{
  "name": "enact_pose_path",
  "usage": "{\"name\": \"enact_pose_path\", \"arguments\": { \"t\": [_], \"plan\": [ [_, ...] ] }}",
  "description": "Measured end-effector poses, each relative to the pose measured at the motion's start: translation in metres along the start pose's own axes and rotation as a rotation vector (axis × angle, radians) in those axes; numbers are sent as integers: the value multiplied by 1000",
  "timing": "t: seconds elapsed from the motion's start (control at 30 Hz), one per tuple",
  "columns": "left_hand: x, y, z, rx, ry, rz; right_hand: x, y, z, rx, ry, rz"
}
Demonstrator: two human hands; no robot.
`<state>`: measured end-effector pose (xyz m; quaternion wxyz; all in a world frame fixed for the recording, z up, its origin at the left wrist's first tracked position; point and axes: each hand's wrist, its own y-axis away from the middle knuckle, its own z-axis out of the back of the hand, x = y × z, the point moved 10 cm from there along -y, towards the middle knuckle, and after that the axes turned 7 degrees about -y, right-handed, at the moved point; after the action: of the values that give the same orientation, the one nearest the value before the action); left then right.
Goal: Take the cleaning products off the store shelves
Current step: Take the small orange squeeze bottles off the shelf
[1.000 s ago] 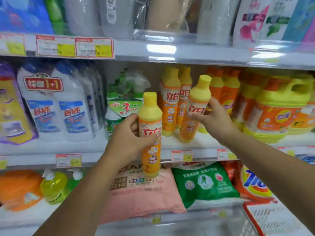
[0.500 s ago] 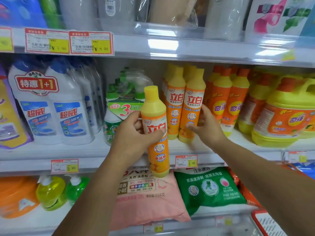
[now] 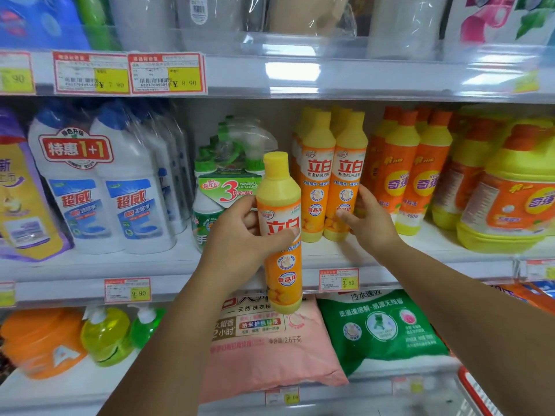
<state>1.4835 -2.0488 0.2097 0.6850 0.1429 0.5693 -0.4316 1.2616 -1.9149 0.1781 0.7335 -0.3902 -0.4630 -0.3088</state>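
My left hand (image 3: 240,235) grips a yellow-capped orange dish soap bottle (image 3: 282,265) upright in front of the middle shelf (image 3: 168,265), off the shelf board. Two bottles of the same kind stand side by side on that shelf. My right hand (image 3: 369,223) holds the lower part of the right one (image 3: 348,175), thumb across its front and fingers at its right side. That bottle stands upright on the shelf, touching its neighbour (image 3: 316,181).
White toilet-cleaner bottles (image 3: 102,190) and a green spray pack (image 3: 228,187) stand to the left, orange detergent bottles (image 3: 411,175) and big jugs (image 3: 510,199) to the right. Pink (image 3: 270,355) and green powder bags (image 3: 381,325) lie on the shelf below.
The bottle in my right hand went from tilted to upright on the shelf beside its twin. My left hand kept its bottle, drifting slightly right. The camera moved closer.
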Motion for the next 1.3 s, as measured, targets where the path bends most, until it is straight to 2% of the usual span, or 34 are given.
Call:
{"name": "enact_pose_path", "arguments": {
  "t": [0.07,0.17,0.3,0.37,0.57,0.7,0.77,0.87,1.03,1.3],
  "plan": [
    [-2,-1,0,2,-4,-1,0,6,4,-24,39,4],
    [-9,-1,0,6,-9,-10,20,47,3,-25,55,116],
    [-17,3,-4,25,-4,-13,36,119,-41,294,-47,79],
    [-24,7,-8,41,-13,-23,41,131,-53,346,-45,76],
    [-42,9,-25,101,36,-65,54,125,-49,210,-83,135],
    [-43,0,-27,70,110,-109,67,105,-24,103,-51,214],
    [-26,-5,-25,29,18,-82,71,94,-10,31,-32,256],
    [16,-4,-23,6,-334,-9,65,75,4,-37,-50,256],
    [53,9,-25,-4,-790,-88,51,51,6,-83,-46,222],
    [55,9,-26,-72,-844,-183,32,40,1,-160,107,160]
  ]
}}
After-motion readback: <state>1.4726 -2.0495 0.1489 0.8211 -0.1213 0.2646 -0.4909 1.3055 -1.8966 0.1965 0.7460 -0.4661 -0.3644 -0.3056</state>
